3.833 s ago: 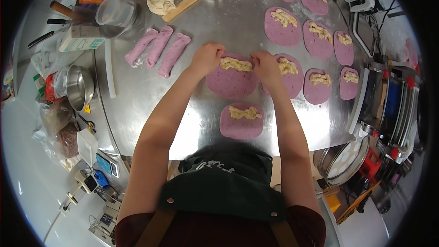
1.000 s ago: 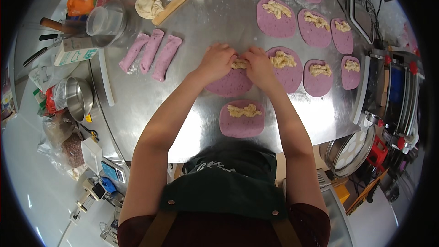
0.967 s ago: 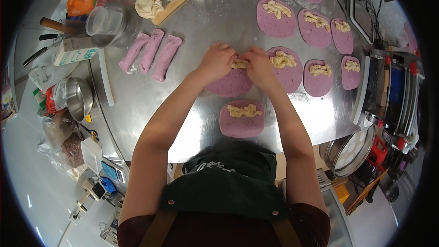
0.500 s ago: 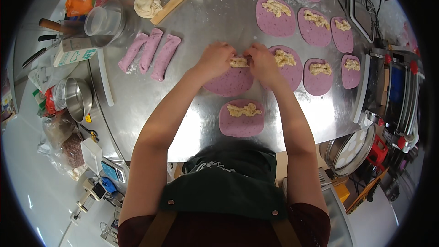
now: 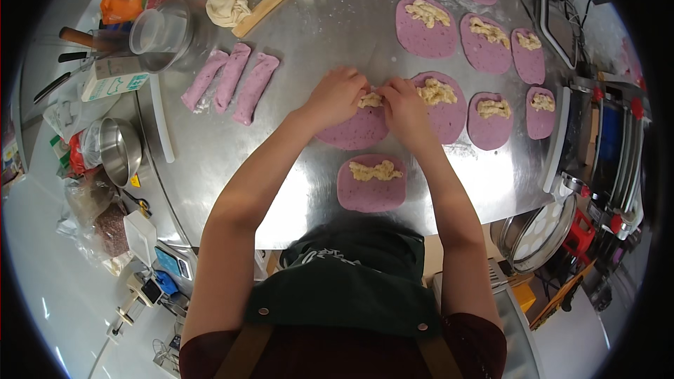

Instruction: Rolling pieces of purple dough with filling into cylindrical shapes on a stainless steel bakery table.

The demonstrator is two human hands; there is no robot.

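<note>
In the head view, your left hand (image 5: 342, 96) is curled over the far left edge of the purple dough (image 5: 356, 131), fingers bent inward. Your right hand (image 5: 405, 104) is bent likewise at its far right, fingertips near the left's. You cannot tell whether either pinches, as the grip is hidden. Pale filling (image 5: 372, 100) shows between them. The dough lies on the desk (image 5: 295, 182), right of three rolls (image 5: 232, 78).
</note>
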